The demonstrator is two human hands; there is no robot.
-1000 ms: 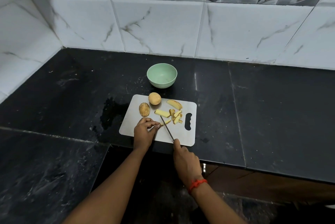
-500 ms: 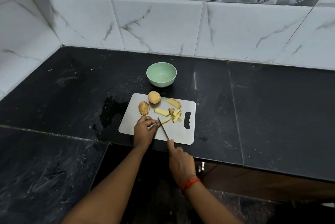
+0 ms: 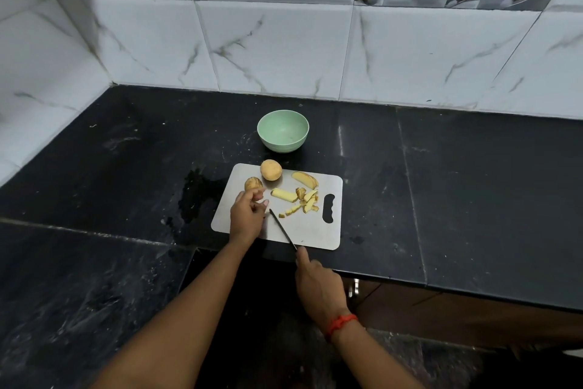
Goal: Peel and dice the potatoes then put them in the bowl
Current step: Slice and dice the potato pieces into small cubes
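Observation:
A grey cutting board (image 3: 303, 231) lies on the black counter, with an empty green bowl (image 3: 262, 134) just behind it. On the board are a round peeled potato (image 3: 271, 169), a brown-skinned potato piece (image 3: 252, 182), a pale strip (image 3: 284, 194), a wedge (image 3: 304, 179) and several small cut pieces (image 3: 304, 204). My left hand (image 3: 247, 216) rests on the board's left part, its loosely curled fingertips touching the near side of the brown-skinned piece. My right hand (image 3: 318, 289) grips the handle of a knife (image 3: 282, 228), whose blade points up-left across the board, tip beside my left thumb.
A dark wet patch (image 3: 195, 196) lies on the counter left of the board. White marbled tile walls (image 3: 284, 51) close the back and left. The counter's front edge (image 3: 441, 289) runs to the right of my right hand, with a brown cabinet below.
My left hand let go of the small piece by the blade and slid up-left to the brown-skinned potato piece. The knife drew back toward me and more small cut pieces lie on the board.

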